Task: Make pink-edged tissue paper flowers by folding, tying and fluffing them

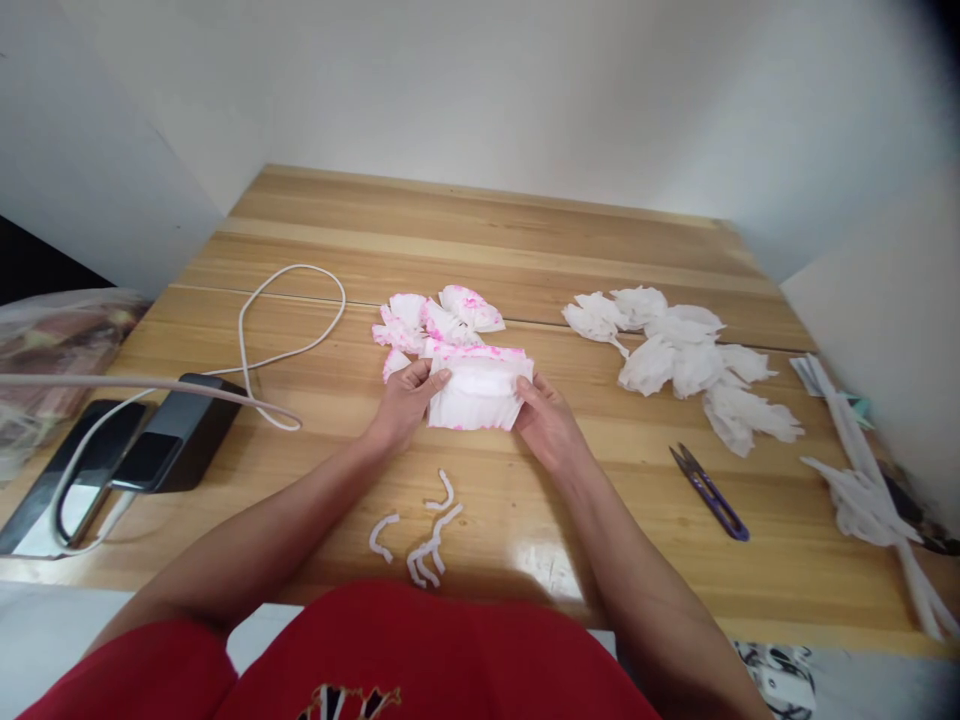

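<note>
Between my two hands a white sheet of tissue paper [480, 395] with pink-stained edges is held flat above the table. My left hand [406, 402] pinches its left side, thumb on top. On the right side my right hand [547, 415] grips it the same way. Just behind lie several gathered white tissue pieces with pink edges [450, 318]. Short twisted white strips [431, 545] rest on the wood close to my body.
Plain white tissue bunches [675, 345] lie at right, with purple thread snips [710, 492] in front. Long white strips [862, 440] run along the right edge. At left are a black power bank [176, 435], a phone [64, 480] and a looped white cable [241, 335].
</note>
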### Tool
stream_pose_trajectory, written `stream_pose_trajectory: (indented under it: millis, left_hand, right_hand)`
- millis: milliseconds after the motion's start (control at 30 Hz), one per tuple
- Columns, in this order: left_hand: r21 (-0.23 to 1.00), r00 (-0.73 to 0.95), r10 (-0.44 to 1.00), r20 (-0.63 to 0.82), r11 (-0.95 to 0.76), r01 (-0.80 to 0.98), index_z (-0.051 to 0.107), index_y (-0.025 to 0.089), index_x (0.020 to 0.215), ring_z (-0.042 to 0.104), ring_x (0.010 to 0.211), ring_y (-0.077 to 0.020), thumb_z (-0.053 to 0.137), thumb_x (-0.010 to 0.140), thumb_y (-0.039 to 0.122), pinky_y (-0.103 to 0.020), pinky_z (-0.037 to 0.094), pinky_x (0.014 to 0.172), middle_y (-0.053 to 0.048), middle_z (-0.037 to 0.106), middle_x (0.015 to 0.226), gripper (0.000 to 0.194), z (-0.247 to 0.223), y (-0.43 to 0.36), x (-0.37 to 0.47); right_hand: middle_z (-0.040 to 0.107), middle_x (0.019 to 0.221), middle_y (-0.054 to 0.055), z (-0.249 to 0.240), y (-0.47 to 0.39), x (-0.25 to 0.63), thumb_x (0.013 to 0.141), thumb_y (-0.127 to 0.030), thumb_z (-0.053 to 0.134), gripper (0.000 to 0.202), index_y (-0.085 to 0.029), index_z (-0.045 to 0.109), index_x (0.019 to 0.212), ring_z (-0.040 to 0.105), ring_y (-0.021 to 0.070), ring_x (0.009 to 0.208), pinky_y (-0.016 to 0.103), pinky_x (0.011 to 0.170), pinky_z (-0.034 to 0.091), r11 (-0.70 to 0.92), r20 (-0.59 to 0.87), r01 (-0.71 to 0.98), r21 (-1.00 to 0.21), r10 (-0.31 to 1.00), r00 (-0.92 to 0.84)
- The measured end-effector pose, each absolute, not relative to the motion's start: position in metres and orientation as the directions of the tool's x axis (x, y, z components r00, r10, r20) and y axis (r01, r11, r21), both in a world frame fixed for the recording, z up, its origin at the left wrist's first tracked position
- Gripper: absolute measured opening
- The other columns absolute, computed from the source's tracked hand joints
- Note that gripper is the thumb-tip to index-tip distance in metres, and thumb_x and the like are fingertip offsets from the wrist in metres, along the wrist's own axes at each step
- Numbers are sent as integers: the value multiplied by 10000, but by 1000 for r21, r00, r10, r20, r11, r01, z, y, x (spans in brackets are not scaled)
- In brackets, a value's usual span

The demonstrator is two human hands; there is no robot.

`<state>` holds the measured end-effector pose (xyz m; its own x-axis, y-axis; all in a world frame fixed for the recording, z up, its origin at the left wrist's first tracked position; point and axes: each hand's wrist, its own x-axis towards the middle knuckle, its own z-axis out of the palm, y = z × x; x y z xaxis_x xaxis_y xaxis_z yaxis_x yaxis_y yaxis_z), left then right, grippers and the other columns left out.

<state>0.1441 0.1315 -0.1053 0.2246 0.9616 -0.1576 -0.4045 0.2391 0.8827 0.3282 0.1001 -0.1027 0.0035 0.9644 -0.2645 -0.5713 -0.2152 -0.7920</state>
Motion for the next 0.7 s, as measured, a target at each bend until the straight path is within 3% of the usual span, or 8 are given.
stream_pose_trajectory:
  millis: [200, 300, 533, 700]
  left_hand:
    - [910, 306, 936, -173, 271, -315, 635, 119, 792, 526, 597, -107, 792, 645, 393, -207, 403, 547, 3, 613, 702, 348, -110, 127, 146]
    - [911, 297, 939, -172, 267, -315, 637, 120, 797, 532, 613, -108, 795, 638, 390, -205, 408, 558, 5, 611, 703, 351, -110, 127, 146]
    - [905, 210, 961, -178, 244, -349, 647, 128, 810, 556, 632, -117, 793, 637, 378, -209, 433, 581, -5, 646, 737, 337, -109, 129, 145]
    - [909, 209, 965, -160, 227, -349, 607, 162, 1057, 607, 746, -143, 723, 726, 398, -229, 463, 665, -33, 676, 902, 423, -109, 130, 145]
  right_hand:
    - [675, 1083, 86, -97, 96, 325, 638, -318, 787, 475, -186, 656, 1074, 634, 251, 973, 384, 846, 518, -320, -243, -484, -814, 946, -216]
    - [684, 1072, 87, -100, 96, 324, 616, -291, 803, 455, -174, 678, 1037, 642, 254, 968, 387, 857, 521, -310, -286, -431, -847, 950, -122]
    - [714, 951, 50, -104, 100, 329, 622, -324, 799, 364, -183, 681, 936, 664, 203, 827, 338, 771, 540, -236, -318, -481, -844, 943, 94]
    - [714, 924, 31, -105, 98, 328, 639, -334, 786, 346, -191, 671, 932, 654, 183, 783, 308, 714, 536, -215, -301, -422, -881, 942, 150]
